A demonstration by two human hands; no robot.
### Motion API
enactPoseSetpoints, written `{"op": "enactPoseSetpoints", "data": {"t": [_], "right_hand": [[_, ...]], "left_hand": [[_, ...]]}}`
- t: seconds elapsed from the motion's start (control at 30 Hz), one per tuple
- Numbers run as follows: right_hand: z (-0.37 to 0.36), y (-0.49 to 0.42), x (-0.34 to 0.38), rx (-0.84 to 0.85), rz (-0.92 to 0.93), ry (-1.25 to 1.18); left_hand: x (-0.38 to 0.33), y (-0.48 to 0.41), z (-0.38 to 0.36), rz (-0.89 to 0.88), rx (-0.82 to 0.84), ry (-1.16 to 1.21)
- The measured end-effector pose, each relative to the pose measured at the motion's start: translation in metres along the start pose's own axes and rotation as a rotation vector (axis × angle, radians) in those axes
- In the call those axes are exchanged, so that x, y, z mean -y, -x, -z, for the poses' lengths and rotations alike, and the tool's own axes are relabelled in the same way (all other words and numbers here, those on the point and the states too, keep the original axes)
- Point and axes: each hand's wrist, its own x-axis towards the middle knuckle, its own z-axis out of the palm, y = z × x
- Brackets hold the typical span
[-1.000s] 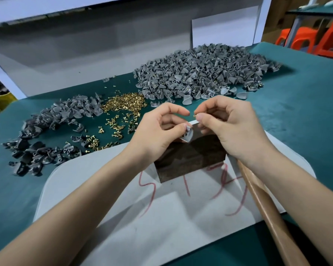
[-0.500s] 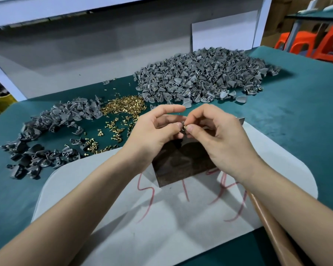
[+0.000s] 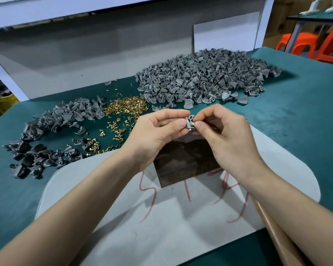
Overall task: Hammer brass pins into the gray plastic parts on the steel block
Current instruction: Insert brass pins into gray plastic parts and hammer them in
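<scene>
A gray part [image 3: 189,121], brass pin [image 3: 193,123] at its right side, is held above the dark block's [image 3: 183,164] far edge.

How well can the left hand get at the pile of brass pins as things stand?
Probably yes: the pile of brass pins lies just beyond and left of the left hand, with nothing standing between them. However, the hand pinches a gray part, so its fingers are occupied.
</scene>
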Motion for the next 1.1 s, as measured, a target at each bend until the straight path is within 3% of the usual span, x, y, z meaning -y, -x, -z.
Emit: {"op": "enactPoseSetpoints", "data": {"t": [0.3, 0.7, 1.1], "right_hand": [[0.002, -0.003, -0.002, 0.020, -0.074, -0.100], [0.013, -0.011, 0.001, 0.126, -0.122, -0.035], [0.012, -0.012, 0.001, 0.114, -0.174, -0.070]], "left_hand": [[0.003, -0.001, 0.002, -0.010, -0.016, -0.069], [0.002, 0.000, 0.001, -0.018, -0.003, -0.155], [0.002, 0.001, -0.001, -0.016, 0.006, -0.180]]}}
